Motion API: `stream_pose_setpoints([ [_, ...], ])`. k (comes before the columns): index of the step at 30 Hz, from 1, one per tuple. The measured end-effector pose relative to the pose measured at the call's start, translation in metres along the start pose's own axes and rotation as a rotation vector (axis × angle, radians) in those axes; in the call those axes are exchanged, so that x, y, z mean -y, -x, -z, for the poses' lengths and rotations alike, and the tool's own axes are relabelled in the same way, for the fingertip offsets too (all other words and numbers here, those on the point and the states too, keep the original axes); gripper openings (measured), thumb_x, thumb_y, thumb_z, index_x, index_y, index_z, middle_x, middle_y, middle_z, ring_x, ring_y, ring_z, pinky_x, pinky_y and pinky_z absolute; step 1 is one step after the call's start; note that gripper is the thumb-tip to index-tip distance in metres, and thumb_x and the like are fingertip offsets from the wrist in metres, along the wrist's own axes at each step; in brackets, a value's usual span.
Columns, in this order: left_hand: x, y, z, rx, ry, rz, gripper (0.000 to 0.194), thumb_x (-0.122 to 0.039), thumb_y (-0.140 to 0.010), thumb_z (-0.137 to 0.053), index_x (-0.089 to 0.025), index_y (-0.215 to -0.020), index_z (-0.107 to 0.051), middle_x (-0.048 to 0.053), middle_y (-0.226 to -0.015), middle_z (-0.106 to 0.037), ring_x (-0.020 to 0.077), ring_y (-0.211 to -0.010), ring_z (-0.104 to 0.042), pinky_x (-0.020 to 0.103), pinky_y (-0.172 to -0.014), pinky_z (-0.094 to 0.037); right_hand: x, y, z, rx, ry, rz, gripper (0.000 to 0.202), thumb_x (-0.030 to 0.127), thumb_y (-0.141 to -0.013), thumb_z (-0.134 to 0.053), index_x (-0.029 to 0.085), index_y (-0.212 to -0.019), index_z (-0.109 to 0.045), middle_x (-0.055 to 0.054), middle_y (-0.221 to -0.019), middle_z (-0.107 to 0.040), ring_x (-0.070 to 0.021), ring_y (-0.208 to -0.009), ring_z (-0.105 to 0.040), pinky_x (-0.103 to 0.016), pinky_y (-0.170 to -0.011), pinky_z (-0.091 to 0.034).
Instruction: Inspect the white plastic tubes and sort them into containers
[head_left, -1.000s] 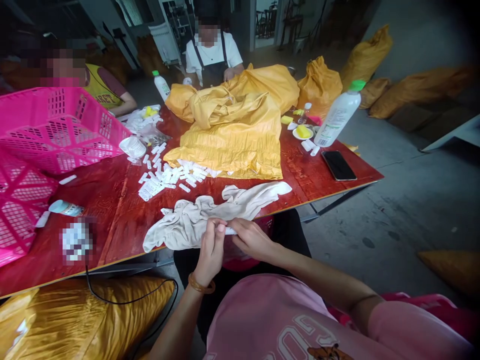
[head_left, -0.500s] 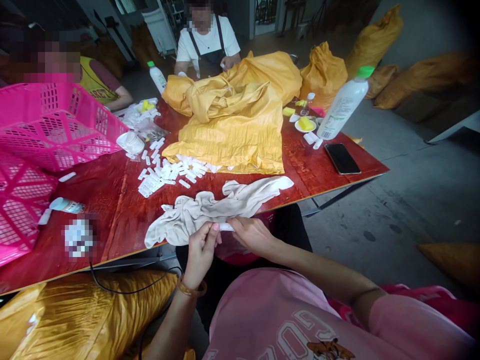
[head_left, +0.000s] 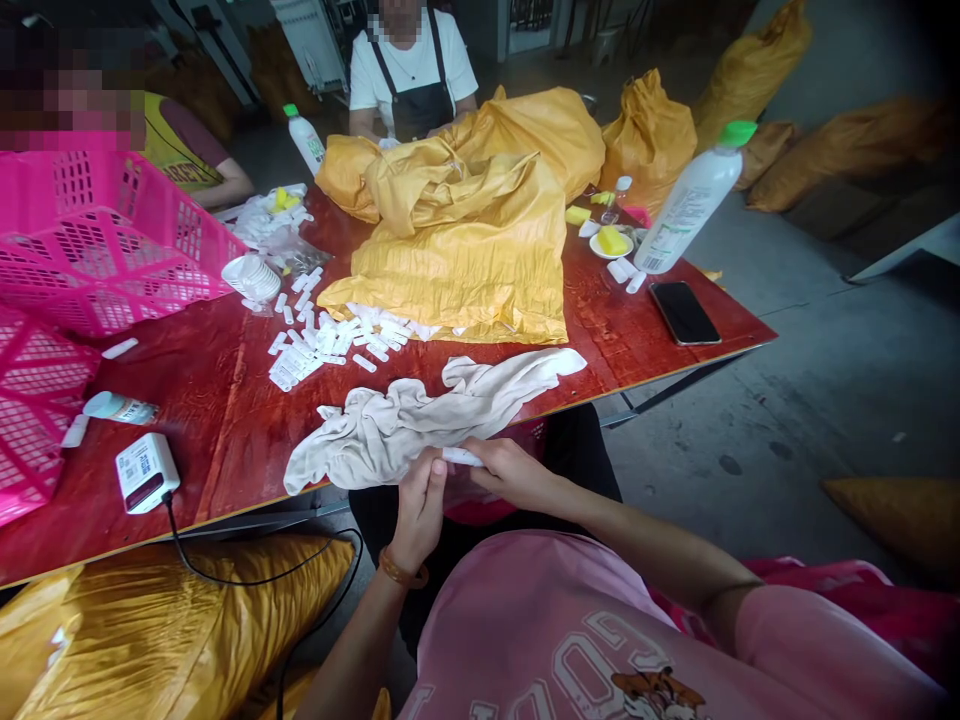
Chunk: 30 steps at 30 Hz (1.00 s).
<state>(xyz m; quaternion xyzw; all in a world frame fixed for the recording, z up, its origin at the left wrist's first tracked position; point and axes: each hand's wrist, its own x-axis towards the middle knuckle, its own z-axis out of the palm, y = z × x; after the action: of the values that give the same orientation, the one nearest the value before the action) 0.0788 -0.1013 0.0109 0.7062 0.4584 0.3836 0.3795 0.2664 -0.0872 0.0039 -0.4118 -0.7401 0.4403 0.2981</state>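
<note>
While a red table (head_left: 214, 385) has a crumpled cloth (head_left: 397, 418) along its near edge, the left hand (head_left: 418, 508) and right hand (head_left: 519, 474) pinch a small white stick (head_left: 462, 457) beside that edge; it looks light and stiff, easiest held by its ends.

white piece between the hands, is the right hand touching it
Touching: the head view shows the fingers of the right hand gripping one end of the white piece.
</note>
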Motion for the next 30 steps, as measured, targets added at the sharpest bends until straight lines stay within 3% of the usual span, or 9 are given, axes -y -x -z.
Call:
stream_pose_setpoints([
  [3,0.006,0.001,0.0,0.094,-0.027,-0.031,0.014,-0.031,-0.097,-0.054,-0.02,-0.105,-0.058,0.001,-0.085,-0.053,0.0154,-0.078,-0.051,0.027,-0.072,-0.042,-0.004,0.0,-0.001,0.039,-0.017,0.013,0.016,0.015,-0.09,-0.053,0.016,-0.104,-0.062,-0.005,-0.091,-0.069,-0.0168,-0.081,-0.064,-0.024,-0.074,-0.045],
  [10,0.007,-0.002,0.02,0.292,-0.104,-0.108,0.002,-0.022,-0.096,-0.056,-0.02,-0.095,-0.055,-0.002,-0.079,-0.049,0.0121,-0.071,-0.046,0.023,-0.067,-0.038,0.003,-0.004,0.023,0.313,-0.127,0.146,0.024,0.024,-0.102,-0.042,0.012,-0.113,-0.06,-0.006,-0.095,-0.067,-0.0139,-0.083,-0.06,-0.023,-0.077,-0.045],
  [14,-0.005,-0.006,0.029,0.382,-0.106,-0.127,0.002,-0.022,-0.097,-0.055,-0.02,-0.097,-0.053,-0.002,-0.081,-0.05,0.0122,-0.072,-0.046,0.024,-0.068,-0.039,0.013,-0.013,0.037,0.377,0.042,0.22,0.021,0.023,-0.101,-0.045,0.013,-0.097,-0.062,-0.004,-0.083,-0.064,-0.0118,-0.073,-0.056,-0.021,-0.069,-0.041],
  [17,-0.01,-0.007,0.031,0.451,-0.108,-0.108,0.009,-0.024,-0.097,-0.054,-0.019,-0.089,-0.052,-0.002,-0.078,-0.047,0.0122,-0.07,-0.044,0.024,-0.066,-0.039,0.014,-0.02,0.035,0.414,0.105,0.213,0.019,0.022,-0.096,-0.054,0.015,-0.079,-0.058,0.001,-0.066,-0.055,-0.0092,-0.059,-0.047,-0.02,-0.058,-0.034],
  [20,-0.011,-0.007,0.032,0.464,-0.11,-0.108,0.016,-0.025,-0.097,-0.053,-0.019,-0.082,-0.048,-0.002,-0.076,-0.045,0.0126,-0.07,-0.043,0.024,-0.065,-0.038,0.006,-0.022,0.023,0.352,0.029,0.175,0.024,0.024,-0.094,-0.056,0.016,-0.071,-0.055,0.003,-0.06,-0.05,-0.009,-0.056,-0.043,-0.021,-0.055,-0.033],
  [22,-0.01,-0.006,0.034,0.45,-0.113,-0.116,0.017,-0.025,-0.097,-0.053,-0.02,-0.082,-0.047,-0.002,-0.076,-0.045,0.0127,-0.07,-0.043,0.025,-0.066,-0.039,0.001,-0.018,0.013,0.264,-0.1,0.113,0.026,0.026,-0.097,-0.049,0.016,-0.074,-0.057,0.002,-0.063,-0.054,-0.0099,-0.058,-0.047,-0.021,-0.058,-0.037],
  [26,-0.006,-0.007,0.036,0.401,-0.115,-0.127,0.01,-0.025,-0.095,-0.056,-0.02,-0.088,-0.052,0.0,-0.08,-0.048,0.014,-0.074,-0.046,0.026,-0.069,-0.04,-0.001,-0.007,0.003,0.317,-0.417,0.012,0.031,0.031,-0.103,-0.035,0.014,-0.11,-0.06,-0.003,-0.081,-0.064,-0.0116,-0.067,-0.059,-0.022,-0.064,-0.046],
  [28,-0.003,-0.008,0.036,0.375,-0.117,-0.132,0.009,-0.025,-0.094,-0.058,-0.019,-0.089,-0.053,0.001,-0.082,-0.048,0.0149,-0.076,-0.047,0.026,-0.07,-0.041,0.001,-0.005,0.004,0.323,-0.409,0.03,0.031,0.031,-0.103,-0.036,0.013,-0.115,-0.058,-0.003,-0.082,-0.064,-0.0117,-0.069,-0.059,-0.022,-0.065,-0.047],
  [30,0.0,-0.01,0.035,0.369,-0.124,-0.139,0.011,-0.025,-0.092,-0.061,-0.019,-0.088,-0.052,0.001,-0.083,-0.048,0.0153,-0.078,-0.048,0.026,-0.07,-0.041,0.003,-0.008,0.008,0.295,-0.286,0.098,0.025,0.028,-0.101,-0.042,0.013,-0.104,-0.061,-0.002,-0.078,-0.061,-0.0107,-0.067,-0.055,-0.021,-0.065,-0.045],
])
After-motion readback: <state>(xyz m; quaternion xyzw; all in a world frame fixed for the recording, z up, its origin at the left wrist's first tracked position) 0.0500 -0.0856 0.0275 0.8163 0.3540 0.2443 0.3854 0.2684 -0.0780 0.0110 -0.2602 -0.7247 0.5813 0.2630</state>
